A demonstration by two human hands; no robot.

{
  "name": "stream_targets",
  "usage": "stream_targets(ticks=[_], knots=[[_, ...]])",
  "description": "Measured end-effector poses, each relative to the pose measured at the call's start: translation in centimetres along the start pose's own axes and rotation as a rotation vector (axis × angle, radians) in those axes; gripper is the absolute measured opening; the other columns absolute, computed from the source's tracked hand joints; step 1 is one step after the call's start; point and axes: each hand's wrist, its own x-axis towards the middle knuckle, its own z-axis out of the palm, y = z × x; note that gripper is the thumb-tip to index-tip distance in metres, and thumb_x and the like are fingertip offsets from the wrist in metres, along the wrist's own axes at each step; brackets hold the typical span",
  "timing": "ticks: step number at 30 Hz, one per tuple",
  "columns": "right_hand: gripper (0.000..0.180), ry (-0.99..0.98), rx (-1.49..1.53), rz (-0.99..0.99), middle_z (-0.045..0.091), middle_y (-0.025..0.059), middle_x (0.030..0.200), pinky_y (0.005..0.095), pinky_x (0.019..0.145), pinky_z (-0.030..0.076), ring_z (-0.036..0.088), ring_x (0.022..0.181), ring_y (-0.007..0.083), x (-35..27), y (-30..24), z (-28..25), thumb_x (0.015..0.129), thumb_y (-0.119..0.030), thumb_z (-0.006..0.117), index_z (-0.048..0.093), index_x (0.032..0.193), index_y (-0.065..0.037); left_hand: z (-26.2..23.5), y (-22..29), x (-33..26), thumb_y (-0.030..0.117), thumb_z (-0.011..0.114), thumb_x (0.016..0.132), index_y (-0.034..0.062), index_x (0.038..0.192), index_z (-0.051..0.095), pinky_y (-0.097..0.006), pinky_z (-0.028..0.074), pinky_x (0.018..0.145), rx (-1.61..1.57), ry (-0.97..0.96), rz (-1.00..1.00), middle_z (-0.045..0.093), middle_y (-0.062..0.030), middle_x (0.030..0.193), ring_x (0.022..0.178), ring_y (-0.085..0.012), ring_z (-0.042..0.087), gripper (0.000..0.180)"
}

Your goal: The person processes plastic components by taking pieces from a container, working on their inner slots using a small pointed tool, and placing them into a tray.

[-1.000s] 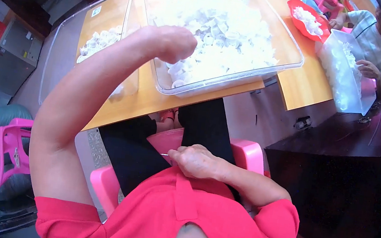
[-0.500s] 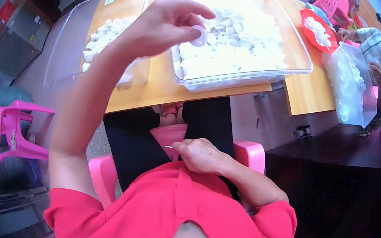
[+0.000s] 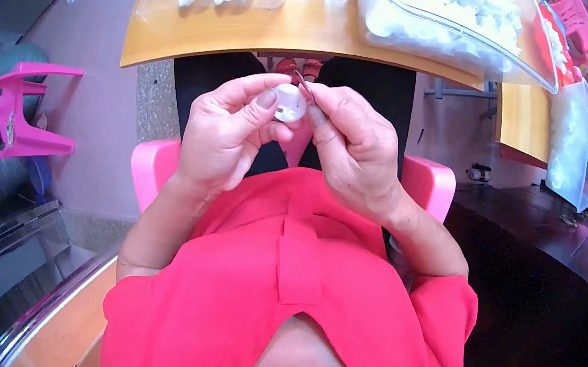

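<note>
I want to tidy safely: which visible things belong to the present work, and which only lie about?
Likely work: white round piece (left hand), thin tool (right hand), clear tub of white pieces.
Likely unrelated: left-side pink chair, greenish bag.

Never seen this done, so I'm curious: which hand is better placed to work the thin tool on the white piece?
Probably the right hand: it pinches the thin tool, close to the white piece. The left hand looks less suited, as it is busy holding that piece.
</note>
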Motion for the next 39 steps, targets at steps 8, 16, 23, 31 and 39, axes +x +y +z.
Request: stream_targets(ticks=[8, 16, 23, 31, 39], knots=[[0.026, -0.088, -0.014, 0.022, 0.059, 0.0165, 0.081, 0.0335, 0.062, 0.051, 0.063, 0.072, 0.029, -0.4, 0.0, 1.0, 0.081, 0.008, 0.06, 0.062, 0.107, 0.005, -1.9, 0.0, -1.4, 0.002, 0.057, 0.093, -0.0049, 0.119, 0.056, -0.036, 0.059, 0.08, -0.07, -0.074, -0.036, 0.065, -0.0178, 0.107, 0.092, -0.0252, 0.067, 0.027], [0.044, -0.256, -0.405, -0.072, 0.057, 0.013, 0.075, 0.0354, 0.056, 0.05, 0.062, 0.065, 0.0267, -2.2, -0.8, -0.2, 0.073, 0.01, 0.061, 0.06, 0.117, 0.004, -3.4, -0.4, -1.5, 0.003, 0.063, 0.089, -0.0025, 0.127, 0.052, -0.04, 0.056, 0.088, -0.047, -0.113, -0.007, 0.064, -0.0179, 0.111, 0.101, -0.0298, 0.065, 0.04], [0.047, -0.322, -0.492, -0.09, 0.051, 0.0098, 0.067, 0.0368, 0.051, 0.049, 0.057, 0.059, 0.0244, -2.3, -0.9, 0.3, 0.07, 0.004, 0.062, 0.06, 0.118, 0.003, -4.3, -0.9, -1.6, 0.004, 0.064, 0.088, -0.0024, 0.123, 0.057, -0.033, 0.054, 0.083, 0.018, -0.127, 0.037, 0.064, -0.0153, 0.112, 0.097, -0.0223, 0.064, 0.036], [0.047, -0.283, -0.509, -0.126, 0.051, 0.0091, 0.068, 0.0353, 0.05, 0.049, 0.057, 0.059, 0.0233, -2.4, -0.4, 0.9, 0.069, 0.003, 0.062, 0.061, 0.116, 0.003, -4.3, -1.0, -1.6, 0.001, 0.062, 0.09, -0.0036, 0.122, 0.056, -0.031, 0.055, 0.079, -0.016, -0.148, 0.048, 0.064, -0.0167, 0.111, 0.093, -0.0229, 0.065, 0.033], [0.051, -0.313, -0.497, -0.083, 0.051, 0.01, 0.069, 0.0361, 0.051, 0.049, 0.057, 0.06, 0.0243, -2.2, -0.6, 1.2, 0.068, 0.006, 0.061, 0.059, 0.118, 0.003, -4.1, -1.3, -1.7, 0.001, 0.06, 0.091, -0.0035, 0.124, 0.054, -0.034, 0.057, 0.083, -0.073, -0.138, 0.061, 0.064, -0.0174, 0.112, 0.096, -0.025, 0.065, 0.033]])
